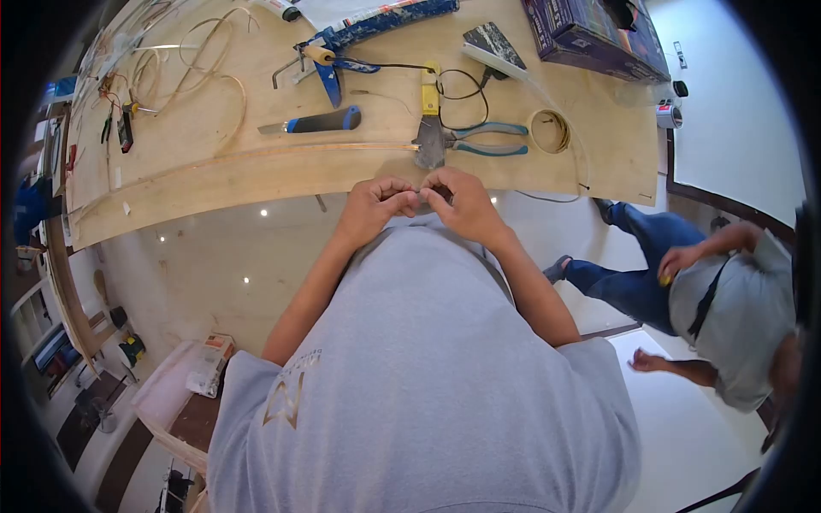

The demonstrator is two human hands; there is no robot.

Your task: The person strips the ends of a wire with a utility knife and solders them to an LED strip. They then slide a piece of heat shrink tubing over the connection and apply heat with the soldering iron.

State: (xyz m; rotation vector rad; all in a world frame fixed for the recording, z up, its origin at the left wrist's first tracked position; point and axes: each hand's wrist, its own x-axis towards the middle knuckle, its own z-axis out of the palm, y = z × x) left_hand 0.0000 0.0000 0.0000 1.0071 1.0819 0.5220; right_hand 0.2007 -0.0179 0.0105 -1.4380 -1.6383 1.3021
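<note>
My left hand and my right hand meet at the table's front edge, thumbs and fingertips pinched together. What sits between the fingertips is too small to make out. Just beyond them lies a hammer with a dark metal head and a yellow handle. A thin, copper-coloured strip runs leftward along the table from the hammer head. Right of the hammer are pliers with teal handles. A utility knife, black and blue with its blade out, rests to the left.
The wooden table also bears a blue caulking gun, a tape roll, a black cable, coiled strips and a purple box. Another person is at the right. A carton stands lower left.
</note>
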